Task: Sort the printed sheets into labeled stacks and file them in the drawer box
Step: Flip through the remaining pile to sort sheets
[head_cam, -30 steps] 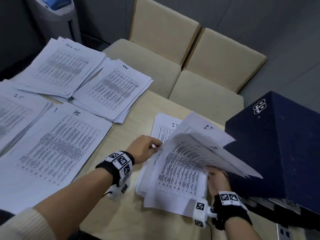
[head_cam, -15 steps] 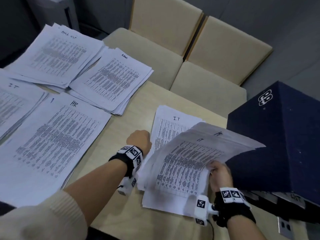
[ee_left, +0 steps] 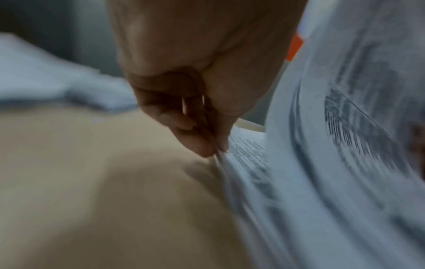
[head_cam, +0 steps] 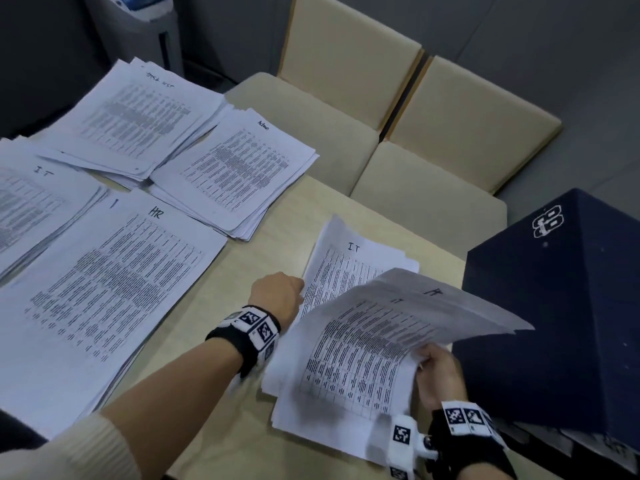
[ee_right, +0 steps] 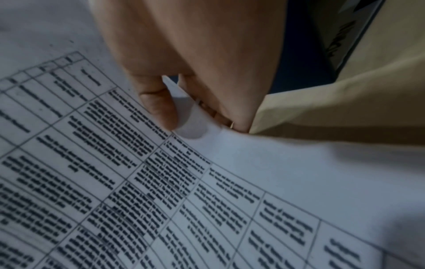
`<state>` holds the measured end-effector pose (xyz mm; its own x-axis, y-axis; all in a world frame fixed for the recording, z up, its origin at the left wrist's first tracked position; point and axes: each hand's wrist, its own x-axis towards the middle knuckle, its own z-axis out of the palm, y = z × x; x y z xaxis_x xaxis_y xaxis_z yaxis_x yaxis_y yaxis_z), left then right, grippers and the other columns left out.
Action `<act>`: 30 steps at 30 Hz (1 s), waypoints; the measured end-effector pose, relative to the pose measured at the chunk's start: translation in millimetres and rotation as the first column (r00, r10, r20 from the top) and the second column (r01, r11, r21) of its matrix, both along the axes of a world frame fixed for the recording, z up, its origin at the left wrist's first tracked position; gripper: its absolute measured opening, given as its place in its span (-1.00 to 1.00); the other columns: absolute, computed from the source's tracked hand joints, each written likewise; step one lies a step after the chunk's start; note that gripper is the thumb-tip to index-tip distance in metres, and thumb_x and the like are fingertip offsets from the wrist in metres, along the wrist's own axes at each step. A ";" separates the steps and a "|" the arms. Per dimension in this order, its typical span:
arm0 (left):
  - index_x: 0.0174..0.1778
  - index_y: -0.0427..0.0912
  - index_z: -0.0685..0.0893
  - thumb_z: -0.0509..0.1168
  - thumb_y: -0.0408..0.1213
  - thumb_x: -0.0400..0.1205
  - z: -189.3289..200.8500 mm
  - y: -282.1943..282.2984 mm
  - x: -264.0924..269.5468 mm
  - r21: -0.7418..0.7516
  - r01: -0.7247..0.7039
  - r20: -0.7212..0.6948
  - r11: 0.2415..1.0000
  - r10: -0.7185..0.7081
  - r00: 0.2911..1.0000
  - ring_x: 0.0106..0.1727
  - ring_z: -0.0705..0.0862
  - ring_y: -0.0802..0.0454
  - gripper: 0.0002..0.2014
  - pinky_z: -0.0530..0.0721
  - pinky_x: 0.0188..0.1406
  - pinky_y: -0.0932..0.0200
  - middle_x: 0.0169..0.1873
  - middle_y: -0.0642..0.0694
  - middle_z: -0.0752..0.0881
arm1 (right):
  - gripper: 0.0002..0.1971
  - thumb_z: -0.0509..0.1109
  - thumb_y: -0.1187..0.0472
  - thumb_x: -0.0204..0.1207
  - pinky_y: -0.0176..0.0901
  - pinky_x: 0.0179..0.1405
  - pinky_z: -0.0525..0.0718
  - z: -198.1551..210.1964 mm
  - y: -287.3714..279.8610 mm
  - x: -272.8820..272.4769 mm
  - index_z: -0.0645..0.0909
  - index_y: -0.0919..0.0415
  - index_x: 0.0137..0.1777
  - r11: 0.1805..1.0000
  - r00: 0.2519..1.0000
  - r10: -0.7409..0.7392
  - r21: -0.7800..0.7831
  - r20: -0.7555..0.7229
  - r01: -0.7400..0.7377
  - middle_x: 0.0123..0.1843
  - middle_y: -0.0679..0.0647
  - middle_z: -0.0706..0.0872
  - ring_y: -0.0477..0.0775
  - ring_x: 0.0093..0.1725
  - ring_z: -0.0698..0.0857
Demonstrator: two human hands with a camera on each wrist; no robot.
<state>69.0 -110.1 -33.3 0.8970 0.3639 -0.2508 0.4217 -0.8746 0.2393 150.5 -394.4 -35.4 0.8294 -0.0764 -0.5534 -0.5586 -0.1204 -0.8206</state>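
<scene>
A small pile of printed sheets lies on the table before me, and its exposed sheet (head_cam: 349, 268) is marked IT. My left hand (head_cam: 298, 289) is curled at that sheet's left edge. In the left wrist view the left hand (ee_left: 215, 152) pinches the paper's edge (ee_left: 243, 160). My right hand (head_cam: 425, 362) holds a lifted bundle of sheets (head_cam: 374, 341) by its right edge, fanned up above the pile. In the right wrist view the right hand (ee_right: 190, 116) grips a curled paper edge (ee_right: 190, 125). The dark blue drawer box (head_cam: 561, 306) stands just right of it.
Sorted stacks cover the table's left: one marked HR (head_cam: 104, 289), one marked IT (head_cam: 34, 202), one marked Admin (head_cam: 239, 171) and a far one (head_cam: 138, 112). Two beige chairs (head_cam: 346, 98) stand behind the table. Bare tabletop (head_cam: 214, 410) shows by my left forearm.
The lifted bundle has swung down and to the right, uncovering the IT sheet. My left hand left the bundle and now pinches that sheet's left edge.
</scene>
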 end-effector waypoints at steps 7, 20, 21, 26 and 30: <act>-0.36 -0.11 0.45 0.11 -0.29 0.70 26.4 2.8 -3.4 0.234 0.174 0.058 0.957 -0.192 0.980 -0.44 0.49 -0.12 -0.72 0.39 -0.40 0.14 -0.54 -0.02 0.39 | -0.78 0.32 0.47 0.36 -0.31 -0.31 0.58 -5.6 6.0 2.0 0.39 0.20 -0.36 0.951 0.978 -0.161 0.245 -0.133 0.190 -0.40 0.08 0.50 -0.12 -0.52 0.59; -0.29 -0.03 0.72 0.41 -0.28 0.58 9.9 -3.9 -13.8 -0.755 0.151 0.315 0.638 0.152 0.937 -0.36 0.63 0.14 -0.87 0.60 -0.26 0.16 -0.42 0.13 0.71 | -0.77 0.25 0.57 0.43 -0.13 -0.24 0.55 0.5 2.5 -2.7 0.51 0.28 -0.35 0.965 0.981 -0.191 0.174 -0.036 0.194 -0.50 0.07 0.59 0.11 -0.36 0.57; -0.14 -0.07 0.75 0.38 -0.31 0.58 6.0 -3.8 -13.0 -0.727 0.132 0.295 0.674 0.133 0.946 -0.23 0.72 0.07 -0.93 0.68 -0.15 0.11 -0.26 0.06 0.78 | -0.79 0.26 0.57 0.41 -0.12 -0.22 0.56 -1.9 2.8 -2.9 0.53 0.28 -0.33 0.963 0.982 -0.186 0.190 -0.041 0.190 -0.47 0.08 0.61 0.12 -0.35 0.58; -0.08 -0.12 0.59 0.41 -0.09 0.58 -5.1 2.8 -8.5 -0.481 -0.357 0.037 0.801 0.425 0.904 -0.17 0.65 -0.07 -0.80 0.51 -0.23 0.16 -0.21 -0.05 0.68 | -0.71 0.20 0.61 0.39 -0.16 -0.26 0.55 5.5 4.7 -7.2 0.38 0.19 -0.32 0.964 0.981 -0.192 0.189 0.000 0.188 -0.32 0.10 0.48 0.04 -0.35 0.56; -0.46 -0.11 0.42 0.36 0.00 0.64 -12.0 2.3 -4.9 -0.328 -0.280 0.020 0.902 0.302 0.953 -0.34 0.59 -0.11 -0.57 0.39 -0.45 0.20 -0.48 -0.02 0.55 | -0.67 0.17 0.58 0.57 -0.59 -0.55 0.47 23.1 9.8 -4.5 0.42 0.19 -0.32 0.864 0.925 -0.310 0.341 -0.222 0.371 -0.39 0.04 0.44 -0.36 -0.63 0.56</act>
<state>64.1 -107.8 -45.2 0.7824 0.5227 -0.3386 0.6185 -0.5881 0.5211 146.1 -384.6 -12.3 0.6907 -0.1031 -0.7157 -0.6319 0.3951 -0.6668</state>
